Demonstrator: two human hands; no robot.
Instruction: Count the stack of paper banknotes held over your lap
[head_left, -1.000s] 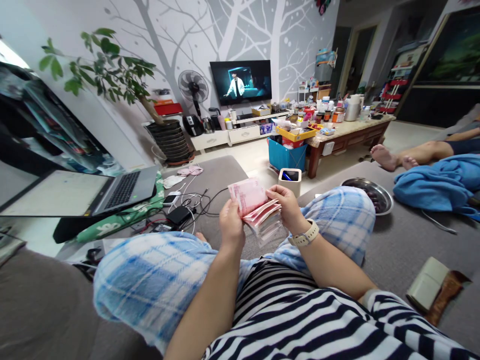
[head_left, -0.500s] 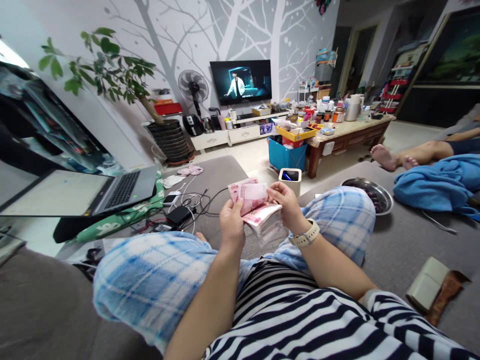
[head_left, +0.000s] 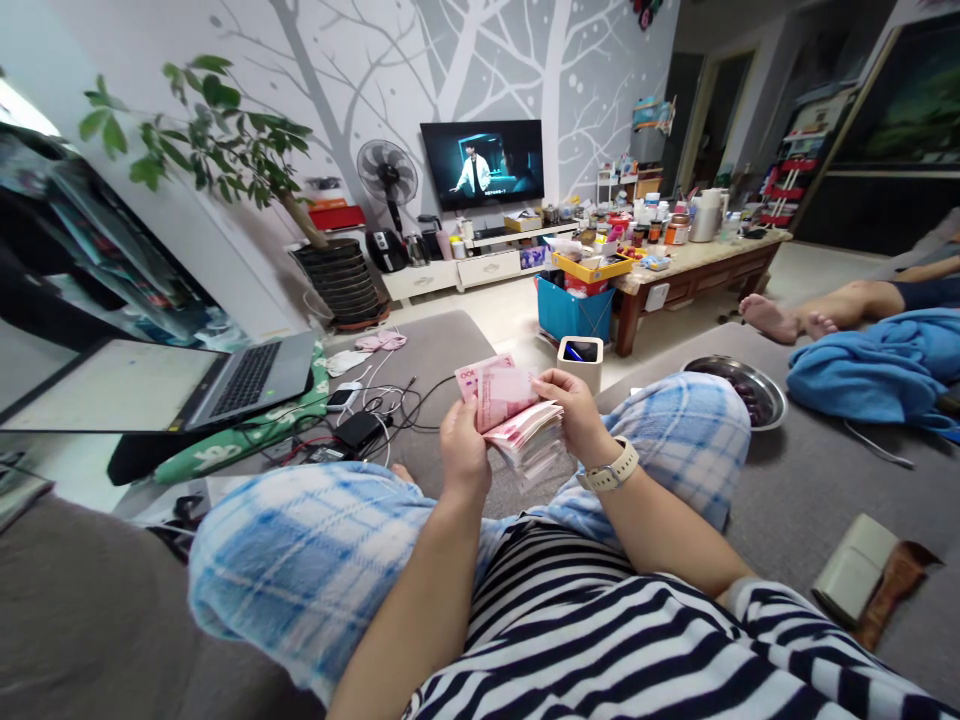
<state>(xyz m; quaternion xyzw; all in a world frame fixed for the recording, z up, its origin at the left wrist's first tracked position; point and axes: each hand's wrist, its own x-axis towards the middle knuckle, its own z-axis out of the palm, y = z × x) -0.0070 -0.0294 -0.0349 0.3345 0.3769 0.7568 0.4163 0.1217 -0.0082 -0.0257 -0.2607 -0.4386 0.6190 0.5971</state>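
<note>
A thick stack of red banknotes [head_left: 529,440] is held above my lap in the head view. My left hand [head_left: 463,440] is closed round its left side, with the thumb on the upper notes. Some notes [head_left: 499,390] stand fanned up from the top of the stack. My right hand [head_left: 574,405] pinches the right edge of one raised note between thumb and fingers, and its lower fingers lie by the stack's right side. The fingers under the stack are hidden. A pale watch [head_left: 616,466] is on my right wrist.
An open laptop [head_left: 247,385] and tangled cables with a black box [head_left: 361,431] lie to the left. Beyond my hands stands a cream bin [head_left: 581,362]. On the right are a steel bowl [head_left: 776,410], a pale wallet [head_left: 855,570] and another person's legs [head_left: 855,305].
The raised note has tilted slightly, and my right hand has dipped a little with its edge. The left hand keeps its hold on the stack.
</note>
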